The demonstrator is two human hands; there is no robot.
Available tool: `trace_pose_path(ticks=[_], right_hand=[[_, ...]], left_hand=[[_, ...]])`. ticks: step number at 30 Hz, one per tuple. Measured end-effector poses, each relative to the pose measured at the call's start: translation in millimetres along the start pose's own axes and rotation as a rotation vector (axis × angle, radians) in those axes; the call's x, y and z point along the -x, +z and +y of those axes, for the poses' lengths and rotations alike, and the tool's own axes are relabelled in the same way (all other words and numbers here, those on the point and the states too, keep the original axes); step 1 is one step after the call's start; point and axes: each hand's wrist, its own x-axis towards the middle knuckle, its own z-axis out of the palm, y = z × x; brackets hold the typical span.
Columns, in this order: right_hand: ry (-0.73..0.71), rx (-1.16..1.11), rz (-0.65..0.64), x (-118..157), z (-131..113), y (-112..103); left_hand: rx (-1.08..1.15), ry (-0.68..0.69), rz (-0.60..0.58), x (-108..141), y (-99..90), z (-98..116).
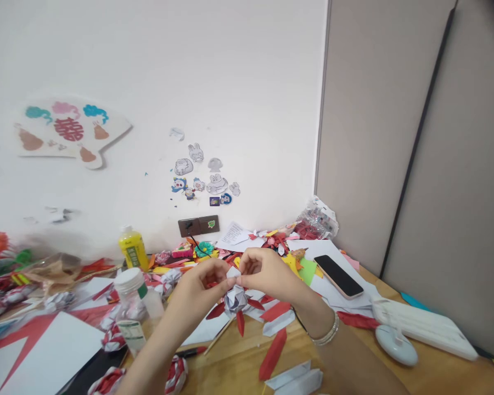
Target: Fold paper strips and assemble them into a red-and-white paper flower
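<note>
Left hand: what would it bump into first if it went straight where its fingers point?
The left hand has a small white folded paper at its fingertips. Just past that, it would probably bump into the right hand, though exact depth is hard to tell.

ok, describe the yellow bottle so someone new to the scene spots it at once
Find the big fan-shaped paper on the white wall. Below its right end, near the wall's foot, stands the yellow bottle. The white-lidded jar in front of it is clear; the bottle is bright yellow.
</note>
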Motion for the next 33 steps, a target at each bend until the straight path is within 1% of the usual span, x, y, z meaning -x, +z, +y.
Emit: trace_pose_path(ticks=[3,5,7,9,12,14,16,19,26,31,33], right_hand=[[0.012,0.033,0.03,-1,2,0],[-0.031,0.102,0.032,-1,2,0],[-0.104,0.204,0.041,-1,2,0],[-0.177,0.31,0.076,-2,2,0],[-0.249,0.41,0.111,-1,2,2],[-0.274,0.427,0.085,-1,2,3],[-0.274,0.43,0.038,-1,3,3],[-0.252,0.437,-0.02,-1,6,3],[-0.209,0.409,-0.02,-2,7,5],[-0.255,0.412,-0.077,-3,8,2],[-0.287,0.431,-0.07,-4,9,2]], left_hand=[[0.011,-0.065,-0.017,-1,-0.9,0],[-0.033,-0.079,-0.006,-1,-1.3,1],[-0.128,-0.046,0.029,0,-1.1,1],[-0.223,-0.002,0.044,0,-0.6,1],[-0.271,0.021,-0.02,-1,-1.5,-2],[-0.275,0.014,-0.081,-2,-3.2,-5],[-0.299,0.003,-0.116,-2,-4.8,-7],[-0.371,-0.014,-0.107,-2,-4.5,-6],[-0.424,-0.004,-0.098,-1,0.1,3],[-0.39,-0.005,-0.094,0,3.0,4],[-0.381,-0.022,-0.084,-1,3.2,3]])
